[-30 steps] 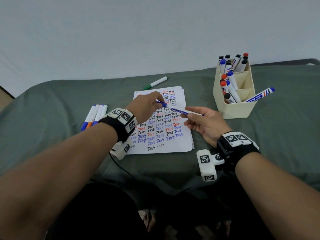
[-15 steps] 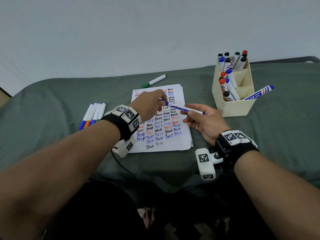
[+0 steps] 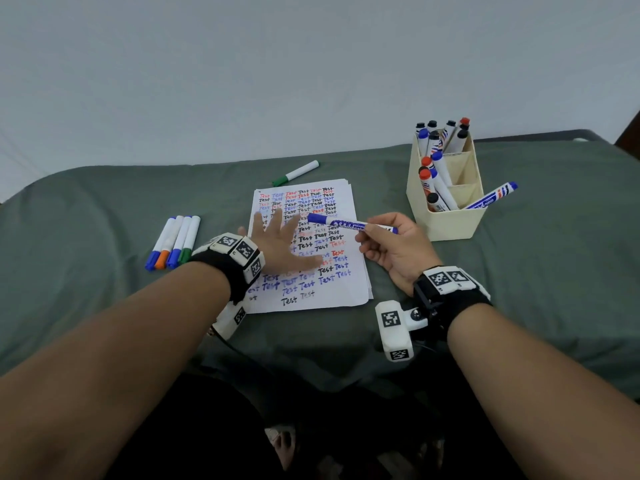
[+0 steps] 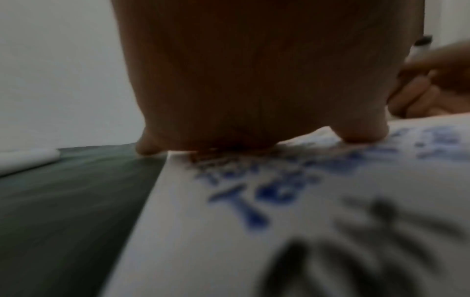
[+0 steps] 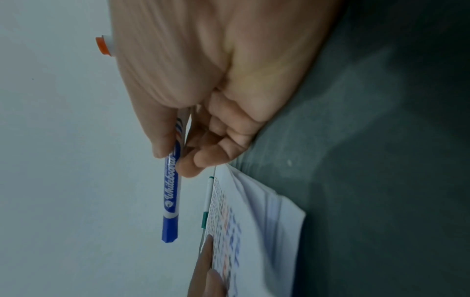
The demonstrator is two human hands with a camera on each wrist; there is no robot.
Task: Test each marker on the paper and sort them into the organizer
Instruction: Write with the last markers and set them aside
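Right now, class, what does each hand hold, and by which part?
The right hand pinches the blue marker at the rear of its barrel, cap still on. The left hand holds nothing; it presses flat on the paper.

A capped blue whiteboard marker (image 3: 346, 224) lies near level above the paper (image 3: 311, 292), a white stack covered in red, blue and black "Test" words. Four markers (image 3: 173, 242) lie side by side left of the paper, a green one (image 3: 296, 173) beyond it. The cream organizer (image 3: 446, 216) at right holds many upright markers.

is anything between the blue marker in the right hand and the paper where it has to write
Nothing visible blocks it. The blue marker, capped, hangs above the paper in the right hand. The left hand lies flat on the sheet's left part; the bare strip at the bottom is free.
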